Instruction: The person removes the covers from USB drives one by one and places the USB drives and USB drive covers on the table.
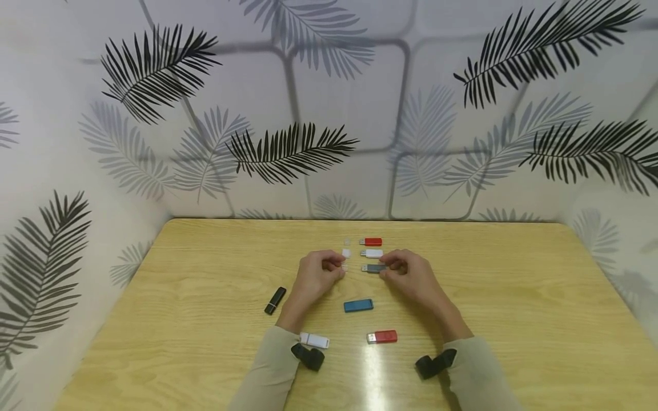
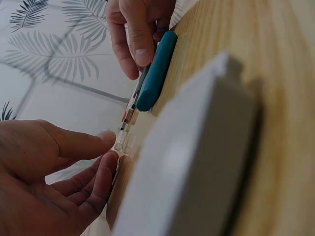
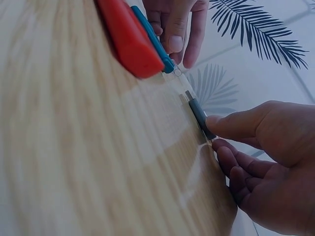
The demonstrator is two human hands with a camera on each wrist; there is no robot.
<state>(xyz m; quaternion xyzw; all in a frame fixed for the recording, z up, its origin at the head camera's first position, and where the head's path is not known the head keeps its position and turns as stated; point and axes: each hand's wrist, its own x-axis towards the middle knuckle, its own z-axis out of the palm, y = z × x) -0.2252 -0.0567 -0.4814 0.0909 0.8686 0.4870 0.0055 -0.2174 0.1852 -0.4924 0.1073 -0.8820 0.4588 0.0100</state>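
Note:
My left hand (image 1: pixel 315 281) pinches a small clear cap (image 2: pixel 119 142) between thumb and fingertips at the table surface. Across from it, my right hand (image 1: pixel 412 278) pinches the rear end of a grey USB stick (image 1: pixel 370 268), whose metal plug points left toward the cap. A gap separates the two. Just behind the grey stick lie a white USB stick (image 1: pixel 371 253) and a red USB stick (image 1: pixel 372 242), both uncapped with plugs to the left. Beside them on the left are a white cap (image 1: pixel 346 253) and another clear cap (image 1: pixel 346 242).
Between my forearms lie a blue USB stick (image 1: pixel 358 305) and a nearer red USB stick (image 1: pixel 382 337). A white USB stick (image 1: pixel 315 341) is partly behind my left wrist strap. Left of that arm lies a black USB stick (image 1: pixel 275 301). A leaf-patterned wall covering (image 1: pixel 339 188) borders the wooden table (image 1: pixel 216 257).

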